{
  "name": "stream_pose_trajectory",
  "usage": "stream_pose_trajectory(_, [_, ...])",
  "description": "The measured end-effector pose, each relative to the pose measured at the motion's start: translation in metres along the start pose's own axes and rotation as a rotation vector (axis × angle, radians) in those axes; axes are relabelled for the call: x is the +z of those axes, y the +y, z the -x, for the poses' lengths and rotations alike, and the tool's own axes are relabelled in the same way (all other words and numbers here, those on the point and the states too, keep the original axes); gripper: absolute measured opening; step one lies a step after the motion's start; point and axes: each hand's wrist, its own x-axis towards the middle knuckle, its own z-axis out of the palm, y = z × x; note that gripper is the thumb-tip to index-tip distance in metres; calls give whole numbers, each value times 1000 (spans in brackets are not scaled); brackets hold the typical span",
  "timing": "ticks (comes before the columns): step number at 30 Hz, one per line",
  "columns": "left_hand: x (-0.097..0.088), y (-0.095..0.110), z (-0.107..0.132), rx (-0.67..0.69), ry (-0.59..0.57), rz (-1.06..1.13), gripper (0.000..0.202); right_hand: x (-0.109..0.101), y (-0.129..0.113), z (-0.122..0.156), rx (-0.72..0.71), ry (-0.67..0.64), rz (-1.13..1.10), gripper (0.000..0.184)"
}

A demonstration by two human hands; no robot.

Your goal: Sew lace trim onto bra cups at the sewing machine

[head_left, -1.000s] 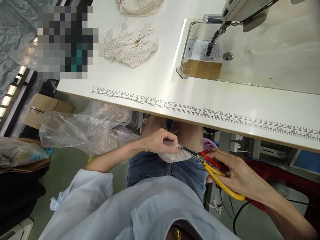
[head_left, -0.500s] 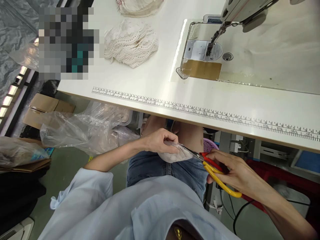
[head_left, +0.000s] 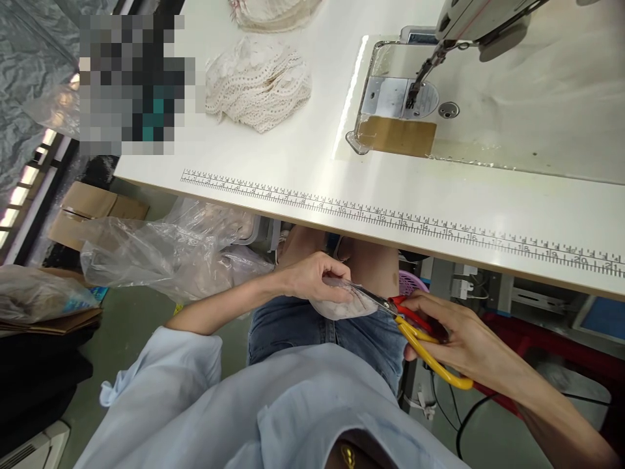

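Over my lap, my left hand (head_left: 317, 277) is closed on a small piece of whitish fabric (head_left: 344, 309), pinched between thumb and fingers. My right hand (head_left: 446, 326) grips scissors (head_left: 420, 345) with one red and one yellow handle. The scissor blades point left and lie against the fabric close to my left fingertips. Whether the blade tips are inside a fold of the fabric I cannot tell.
Above my lap runs the white table's front edge, with a printed ruler (head_left: 381, 220). A bundle of cream eyelet lace (head_left: 258, 85) lies on it, left of a sewing machine (head_left: 424, 98). Clear plastic bags (head_left: 161, 254) and a cardboard box (head_left: 88, 212) are at lower left.
The blades reach slightly further along the fabric towards my left hand. Both hands stay in nearly the same place, and the view has shifted a little.
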Motion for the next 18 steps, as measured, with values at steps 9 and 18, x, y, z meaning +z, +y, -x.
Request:
stream_pose_trajectory(9, [0,0,0,8,13,-27,31,4,0,-1,21,-33,-30,22])
stream_pose_trajectory(18, [-1,-1,2,-13,6,-10,27,-12,9,19,-22,272,-6,23])
